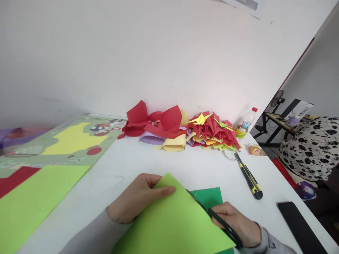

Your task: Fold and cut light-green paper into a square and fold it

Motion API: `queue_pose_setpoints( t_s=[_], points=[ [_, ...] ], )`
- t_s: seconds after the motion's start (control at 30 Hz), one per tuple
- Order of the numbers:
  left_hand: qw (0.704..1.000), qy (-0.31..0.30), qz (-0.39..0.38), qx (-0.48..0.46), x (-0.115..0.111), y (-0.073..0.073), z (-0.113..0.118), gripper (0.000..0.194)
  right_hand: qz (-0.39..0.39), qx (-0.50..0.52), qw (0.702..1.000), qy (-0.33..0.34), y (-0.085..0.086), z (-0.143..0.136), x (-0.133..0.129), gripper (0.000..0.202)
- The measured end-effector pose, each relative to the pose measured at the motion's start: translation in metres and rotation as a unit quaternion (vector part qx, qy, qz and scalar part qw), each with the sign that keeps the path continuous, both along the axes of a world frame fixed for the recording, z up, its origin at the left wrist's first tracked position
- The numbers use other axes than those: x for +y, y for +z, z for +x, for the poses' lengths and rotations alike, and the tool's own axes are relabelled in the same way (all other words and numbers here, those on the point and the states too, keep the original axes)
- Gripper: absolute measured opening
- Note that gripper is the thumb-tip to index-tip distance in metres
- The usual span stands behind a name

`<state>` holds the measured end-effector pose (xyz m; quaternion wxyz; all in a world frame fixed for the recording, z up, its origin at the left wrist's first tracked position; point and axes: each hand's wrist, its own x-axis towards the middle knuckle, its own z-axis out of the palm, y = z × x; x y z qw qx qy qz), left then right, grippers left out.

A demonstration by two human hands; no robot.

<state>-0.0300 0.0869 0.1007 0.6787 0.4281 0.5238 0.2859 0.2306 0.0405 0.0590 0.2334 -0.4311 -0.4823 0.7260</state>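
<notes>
A lime-green paper sheet is pinched at its upper left edge by my left hand, thumb on top and fingers underneath. My right hand is closed around the handles of black scissors, whose blades lie along the sheet's right edge. Part of the blades is hidden by the paper. Under the sheet, a darker green piece shows on the white table.
Red folded paper shapes and a pile of paper stars line the wall. A bottle, a wrapped snack, a yellow-black cutter and a black flat object lie right. Lime paper covers the left.
</notes>
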Motion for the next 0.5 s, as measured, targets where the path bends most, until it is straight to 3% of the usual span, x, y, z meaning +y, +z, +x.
queue_pose_setpoints(
  t_s=[0.5],
  points=[
    [1.000, -0.011, 0.006, -0.004, 0.0016, -0.0030, -0.0020, 0.039, -0.001, 0.000, 1.000, 0.003, 0.0024, -0.0014, -0.0004, 0.053]
  ],
)
